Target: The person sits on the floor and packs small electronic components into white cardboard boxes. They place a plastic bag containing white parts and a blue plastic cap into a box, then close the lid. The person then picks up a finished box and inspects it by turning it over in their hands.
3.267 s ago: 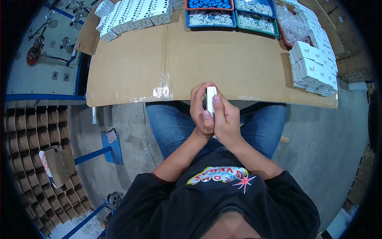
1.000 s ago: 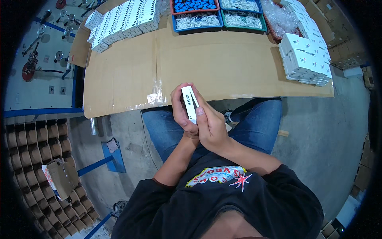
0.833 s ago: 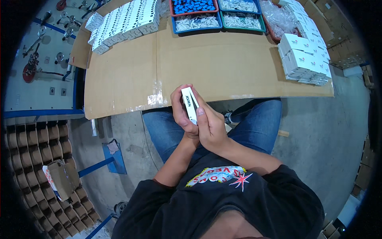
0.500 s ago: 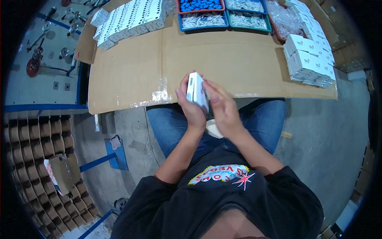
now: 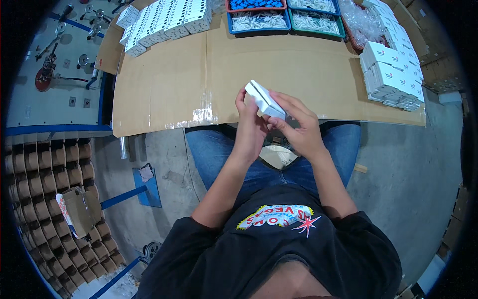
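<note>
Between my hands, just above the near edge of the cardboard-covered table (image 5: pixel 164 94), is a small white box (image 5: pixel 265 101), tilted with its far end toward the left. My right hand (image 5: pixel 300 122) grips it from the right, thumb below and fingers along its upper side. My left hand (image 5: pixel 250 119) closes on it from the left, its fingers partly hidden behind the box. A dark line runs along the side of the box that faces me. What my fingertips cover cannot be made out.
Rows of white boxes (image 5: pixel 167 22) stand at the back left, and stacked white boxes (image 5: pixel 393 79) at the right. Far back are trays of small white parts (image 5: pixel 259 21) and a red tray of blue pieces (image 5: pixel 256 5). Clear plastic bags (image 5: pixel 363 25) lie beside them.
The box has turned from nearly upright to a slant and moved slightly right and away from me. My right hand has shifted from its face to its right end.
</note>
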`<state>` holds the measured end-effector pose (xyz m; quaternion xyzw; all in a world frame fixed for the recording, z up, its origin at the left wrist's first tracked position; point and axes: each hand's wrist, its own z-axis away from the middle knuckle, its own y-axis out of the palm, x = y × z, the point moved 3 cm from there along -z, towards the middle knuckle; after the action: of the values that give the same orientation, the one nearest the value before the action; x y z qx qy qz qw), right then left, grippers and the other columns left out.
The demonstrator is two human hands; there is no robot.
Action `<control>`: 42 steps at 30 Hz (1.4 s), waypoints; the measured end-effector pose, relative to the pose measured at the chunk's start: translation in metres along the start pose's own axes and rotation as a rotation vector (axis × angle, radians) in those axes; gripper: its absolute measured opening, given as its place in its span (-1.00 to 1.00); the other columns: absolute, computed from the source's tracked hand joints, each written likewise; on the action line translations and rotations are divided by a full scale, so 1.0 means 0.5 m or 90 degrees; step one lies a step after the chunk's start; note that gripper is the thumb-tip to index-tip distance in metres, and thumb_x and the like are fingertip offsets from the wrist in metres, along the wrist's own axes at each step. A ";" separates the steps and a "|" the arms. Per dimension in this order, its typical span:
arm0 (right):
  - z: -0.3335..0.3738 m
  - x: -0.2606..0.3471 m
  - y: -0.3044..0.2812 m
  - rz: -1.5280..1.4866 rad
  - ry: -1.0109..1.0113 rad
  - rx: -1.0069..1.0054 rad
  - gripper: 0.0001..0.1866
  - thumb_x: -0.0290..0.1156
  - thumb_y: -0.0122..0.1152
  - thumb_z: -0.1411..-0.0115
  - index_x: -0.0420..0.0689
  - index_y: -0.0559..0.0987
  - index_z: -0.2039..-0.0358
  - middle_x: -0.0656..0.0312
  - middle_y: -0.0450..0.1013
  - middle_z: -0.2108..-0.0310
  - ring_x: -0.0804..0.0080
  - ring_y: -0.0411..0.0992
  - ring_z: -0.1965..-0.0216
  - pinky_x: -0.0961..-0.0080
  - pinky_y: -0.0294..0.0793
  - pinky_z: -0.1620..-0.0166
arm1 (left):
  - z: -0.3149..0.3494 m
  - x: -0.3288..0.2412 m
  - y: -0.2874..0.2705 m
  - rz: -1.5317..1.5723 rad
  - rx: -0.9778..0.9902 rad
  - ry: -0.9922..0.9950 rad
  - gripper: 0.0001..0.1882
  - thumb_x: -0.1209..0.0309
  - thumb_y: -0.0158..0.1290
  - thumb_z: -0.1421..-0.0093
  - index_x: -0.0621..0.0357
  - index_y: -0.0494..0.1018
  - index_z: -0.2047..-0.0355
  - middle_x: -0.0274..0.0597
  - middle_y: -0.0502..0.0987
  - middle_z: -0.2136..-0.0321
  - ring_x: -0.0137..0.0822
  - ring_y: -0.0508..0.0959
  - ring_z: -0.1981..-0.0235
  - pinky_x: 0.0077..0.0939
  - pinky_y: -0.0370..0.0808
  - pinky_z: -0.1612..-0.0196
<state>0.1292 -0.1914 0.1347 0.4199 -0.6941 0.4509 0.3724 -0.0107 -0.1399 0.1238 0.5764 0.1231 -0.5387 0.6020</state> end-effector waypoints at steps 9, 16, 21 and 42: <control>0.005 0.014 -0.015 0.042 -0.036 0.080 -0.29 -0.29 0.54 -0.10 -0.11 0.53 -0.27 0.05 0.40 -0.32 0.10 0.41 -0.28 0.24 0.43 -0.26 | 0.002 -0.011 -0.004 -0.051 -0.026 -0.097 -0.15 -0.37 -0.43 -0.45 0.14 0.33 -0.24 -0.06 0.59 0.07 -0.23 0.61 -0.02 -0.28 0.60 -0.06; 0.007 0.011 -0.006 0.020 -0.016 0.079 -0.31 -0.31 0.52 -0.09 -0.10 0.54 -0.25 0.04 0.46 -0.28 0.07 0.43 -0.29 0.22 0.41 -0.30 | 0.010 0.002 0.009 -0.032 -0.019 -0.104 -0.12 -0.42 -0.41 -0.41 0.11 0.32 -0.26 -0.09 0.55 0.00 -0.23 0.63 0.02 -0.28 0.64 -0.02; 0.007 0.019 -0.007 0.141 -0.126 0.087 -0.49 -0.30 0.42 -0.18 -0.11 0.62 -0.15 0.03 0.52 -0.21 0.01 0.47 -0.24 0.22 0.53 -0.19 | 0.014 0.021 0.001 -0.067 -0.051 -0.125 -0.14 -0.44 -0.38 -0.39 0.08 0.33 -0.22 -0.13 0.56 0.11 -0.26 0.64 0.13 -0.36 0.63 0.12; 0.033 -0.035 0.039 0.150 -0.223 0.002 -0.53 -0.53 0.07 -0.37 -0.36 0.42 -0.27 -0.17 0.47 -0.20 -0.08 0.51 -0.17 0.17 0.52 -0.21 | -0.002 0.079 -0.002 -0.038 -0.143 -0.042 -0.32 -0.26 -0.30 -0.50 0.08 0.37 -0.16 -0.28 0.50 0.09 -0.40 0.51 0.06 -0.41 0.47 -0.04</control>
<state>0.1154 -0.1978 0.1078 0.4082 -0.7918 0.4127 0.1898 0.0045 -0.1589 0.0926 0.4834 0.1803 -0.5579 0.6501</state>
